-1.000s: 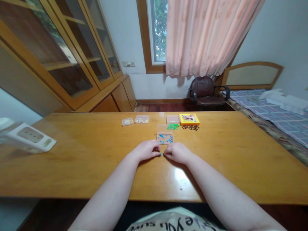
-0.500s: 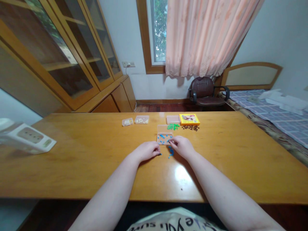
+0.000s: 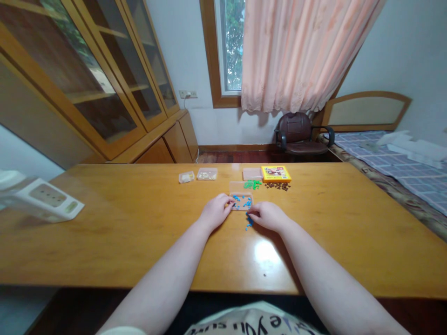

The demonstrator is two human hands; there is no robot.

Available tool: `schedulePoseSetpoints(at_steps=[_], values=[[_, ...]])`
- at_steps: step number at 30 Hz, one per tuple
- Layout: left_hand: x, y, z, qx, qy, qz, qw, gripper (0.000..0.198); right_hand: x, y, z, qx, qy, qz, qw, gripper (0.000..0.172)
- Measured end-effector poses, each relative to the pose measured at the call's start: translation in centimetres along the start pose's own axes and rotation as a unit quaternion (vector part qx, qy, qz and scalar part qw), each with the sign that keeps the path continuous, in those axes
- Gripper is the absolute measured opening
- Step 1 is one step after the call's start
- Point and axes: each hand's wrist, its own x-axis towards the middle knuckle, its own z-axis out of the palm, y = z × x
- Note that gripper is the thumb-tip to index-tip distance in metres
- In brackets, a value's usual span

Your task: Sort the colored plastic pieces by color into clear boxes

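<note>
A clear plastic box (image 3: 240, 210) lies open on the table, with several small blue pieces (image 3: 236, 198) scattered in it. My left hand (image 3: 217, 210) is at the box's left side, its fingers pinched round a small dark-looking blue piece at the rim. Just in front of the box's right corner, my right hand (image 3: 268, 216) has thumb and forefinger closed at a blue piece. Below those fingertips, a small heap of blue pieces (image 3: 249, 222) lies on the tabletop, partly hidden by the hand.
Behind the box are green pieces (image 3: 256, 184), brown pieces (image 3: 278, 186), a yellow box (image 3: 275, 174) and a clear tray (image 3: 252, 174). Two clear boxes with pale pieces, one of them wider (image 3: 207, 174), stand back left. A white appliance (image 3: 42, 197) occupies the table's left end.
My left hand has moved up from the tabletop to the box's left side, taking a blue piece with it. My right hand has drawn back from the box to the loose blue heap.
</note>
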Motion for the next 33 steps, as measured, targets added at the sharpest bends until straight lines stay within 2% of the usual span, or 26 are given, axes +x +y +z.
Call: schedulePoseSetpoints(at_steps=[2,7,13,22,33], values=[[-0.1,0.1,0.0,0.022,-0.012,0.012,1.0,0.024,0.0,-0.1,0.0,-0.018,-0.01,0.005,1.0,0.023],[-0.9,0.7,-0.1,0.072,-0.086,0.102,0.988,0.022,-0.1,-0.5,-0.1,-0.01,-0.04,-0.021,0.999,0.026],[-0.9,1.7,0.9,0.136,-0.132,0.123,0.974,0.022,0.0,-0.9,0.2,0.002,-0.014,-0.01,1.0,0.022],[-0.7,2.9,1.8,0.203,-0.128,0.105,0.965,0.025,0.2,-0.2,0.5,0.024,0.044,0.014,0.999,0.023],[-0.7,2.9,1.7,0.155,-0.122,0.075,0.978,0.017,0.5,0.0,1.5,0.044,-0.014,-0.034,0.998,0.016]])
